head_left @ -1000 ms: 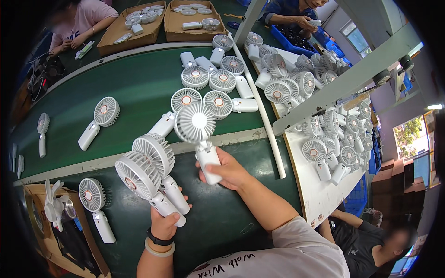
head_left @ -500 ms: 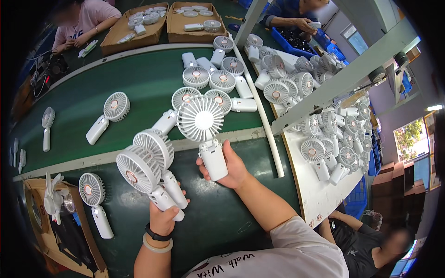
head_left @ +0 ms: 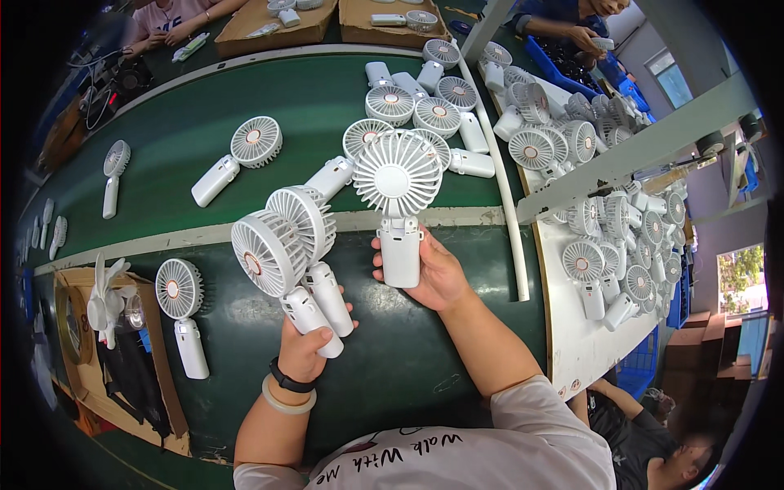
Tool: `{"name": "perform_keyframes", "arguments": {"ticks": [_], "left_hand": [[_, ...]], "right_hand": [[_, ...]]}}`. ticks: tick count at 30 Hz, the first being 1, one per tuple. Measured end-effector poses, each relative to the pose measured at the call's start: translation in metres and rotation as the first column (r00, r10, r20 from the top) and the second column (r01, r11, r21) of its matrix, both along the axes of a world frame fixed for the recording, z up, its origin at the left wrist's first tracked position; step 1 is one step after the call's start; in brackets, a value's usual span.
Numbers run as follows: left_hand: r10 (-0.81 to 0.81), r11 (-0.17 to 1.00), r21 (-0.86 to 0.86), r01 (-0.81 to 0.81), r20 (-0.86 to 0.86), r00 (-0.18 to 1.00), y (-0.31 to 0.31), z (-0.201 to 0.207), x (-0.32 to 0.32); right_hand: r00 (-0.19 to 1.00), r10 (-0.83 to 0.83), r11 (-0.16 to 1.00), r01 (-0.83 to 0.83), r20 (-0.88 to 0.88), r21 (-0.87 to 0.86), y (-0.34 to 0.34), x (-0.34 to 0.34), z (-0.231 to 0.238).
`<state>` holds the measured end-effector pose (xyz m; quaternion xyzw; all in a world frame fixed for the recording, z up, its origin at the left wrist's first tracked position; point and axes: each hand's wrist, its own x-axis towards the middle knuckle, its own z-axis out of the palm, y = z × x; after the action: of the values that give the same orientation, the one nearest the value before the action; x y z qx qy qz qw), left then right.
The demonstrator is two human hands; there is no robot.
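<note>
- Fingers of the person's left hand are gripping two things at once: a white plastic handheld fan with a round ribbed cage and a matching white fan just behind it.
- Fingers of the right hand are gripping a third white fan by its smooth, rounded handle, holding it upright above the glossy dark-green desk.
- Off to the left, a loose white fan with an orange-ringed hub is lying well apart from both hands, near a brown cardboard box.
- Beyond the hands, a cluster of white round-headed fans is resting on a brighter green surface.
- To my eye, the left-hand pair could be slipping if that thumb were loosening, since one palm is managing two slick handles.
- Their cages are overlapping, so knocking or scraping could be happening with any twist; I am not managing to tell whether they are touching.
- Reaching too far forward, the right hand could be bumping its fan into the cluster.
</note>
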<state>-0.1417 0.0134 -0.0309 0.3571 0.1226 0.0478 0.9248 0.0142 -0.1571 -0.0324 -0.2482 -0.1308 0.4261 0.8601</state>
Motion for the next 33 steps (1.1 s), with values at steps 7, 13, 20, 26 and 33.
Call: {"name": "perform_keyframes", "arguments": {"ticks": [7,13,20,26,33], "left_hand": [[0.0,1.0,-0.002,0.0,0.012,1.0,-0.003,0.0,0.002],[0.004,1.0,0.018,-0.004,0.021,1.0,-0.002,-0.001,0.002],[-0.006,1.0,-0.03,0.006,0.01,1.0,-0.002,0.0,0.001],[-0.015,0.998,-0.066,0.016,0.022,1.0,-0.003,-0.001,0.001],[-0.046,0.997,-0.059,0.048,0.025,0.999,-0.002,-0.001,0.001]], "right_hand": [[0.986,-0.061,0.985,0.084,0.153,-0.15,-0.002,0.0,-0.005],[0.948,-0.11,0.915,0.214,0.298,-0.342,0.01,-0.011,-0.004],[0.942,-0.153,0.89,0.262,0.298,-0.373,0.006,-0.01,0.004],[0.913,-0.202,0.862,0.337,0.354,-0.38,0.008,-0.011,0.007],[0.904,-0.22,0.869,0.352,0.366,-0.348,0.009,-0.012,0.002]]}}
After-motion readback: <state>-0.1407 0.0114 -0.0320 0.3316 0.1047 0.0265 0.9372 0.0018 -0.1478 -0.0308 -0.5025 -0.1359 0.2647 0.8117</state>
